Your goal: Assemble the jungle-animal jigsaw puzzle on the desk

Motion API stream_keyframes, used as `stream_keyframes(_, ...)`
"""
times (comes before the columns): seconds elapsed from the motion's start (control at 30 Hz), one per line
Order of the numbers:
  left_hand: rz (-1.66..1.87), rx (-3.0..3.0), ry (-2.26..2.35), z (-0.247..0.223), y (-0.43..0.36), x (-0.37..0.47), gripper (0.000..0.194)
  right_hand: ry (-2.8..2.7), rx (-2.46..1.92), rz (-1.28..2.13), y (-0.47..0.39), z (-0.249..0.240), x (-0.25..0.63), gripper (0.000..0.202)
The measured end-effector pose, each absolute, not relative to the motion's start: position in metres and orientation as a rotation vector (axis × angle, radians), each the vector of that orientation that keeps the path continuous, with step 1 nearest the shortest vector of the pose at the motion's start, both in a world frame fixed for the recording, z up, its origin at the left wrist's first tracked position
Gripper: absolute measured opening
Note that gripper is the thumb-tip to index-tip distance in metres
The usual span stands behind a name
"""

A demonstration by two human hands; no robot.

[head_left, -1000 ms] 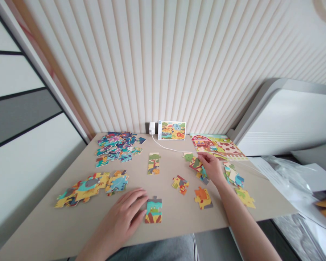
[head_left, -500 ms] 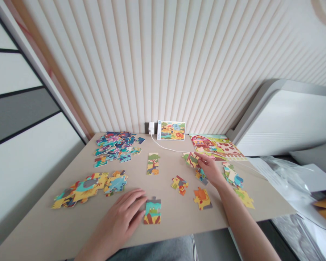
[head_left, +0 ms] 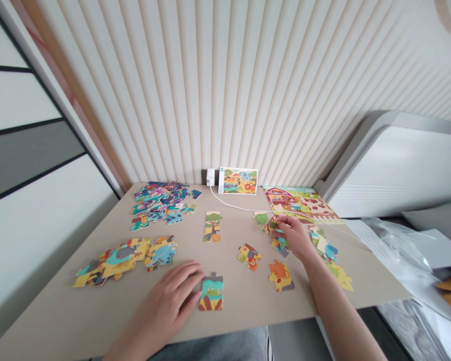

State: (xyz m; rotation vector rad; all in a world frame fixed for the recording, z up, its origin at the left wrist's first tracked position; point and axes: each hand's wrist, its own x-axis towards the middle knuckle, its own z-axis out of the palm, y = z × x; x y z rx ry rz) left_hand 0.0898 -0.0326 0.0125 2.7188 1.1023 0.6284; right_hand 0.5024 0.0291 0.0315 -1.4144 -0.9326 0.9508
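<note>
My left hand (head_left: 174,296) rests on the table with its fingers stretched out and holds nothing. Its fingertips are beside a puzzle piece with a green frog-like animal (head_left: 211,292). My right hand (head_left: 293,234) pinches a puzzle piece with brown and red on it (head_left: 271,225). Just behind that piece lies a piece with a green bush (head_left: 261,218); in front, partly under my fingers, is a blue and yellow piece (head_left: 280,244). Nearer to me lie a lion piece (head_left: 252,262) and an orange-animal piece (head_left: 281,276). Joined tree pieces (head_left: 212,225) lie mid-table.
A picture card (head_left: 238,180) leans against the ribbed wall next to a white charger (head_left: 210,177), whose cable (head_left: 240,207) runs right. A farm puzzle (head_left: 315,203) lies at the back right. Loose pieces form a dark blue pile (head_left: 161,200) and a yellow pile (head_left: 116,261).
My right hand has drawn the pinched piece slightly right and toward me, uncovering the green bush piece. The left hand stays where it was.
</note>
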Motion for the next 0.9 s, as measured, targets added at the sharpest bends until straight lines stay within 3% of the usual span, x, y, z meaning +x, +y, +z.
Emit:
stream_keyframes(0.53,0.647,2.720,1.108,0.0096,-0.0322,0.0897,0.037,-0.862,-1.279,1.073,0.0266,0.0359,0.4990,0.054)
stream_keyframes(0.7,0.635,2.728,1.115,0.0086,-0.0323,0.0894,0.037,-0.866,-1.306,1.029,0.0278,0.0340,0.4995,0.041)
stream_keyframes(0.9,0.653,2.728,1.104,0.0119,-0.0322,0.0905,0.036,-0.863,-1.324,0.972,0.0263,0.0391,0.4974,0.044)
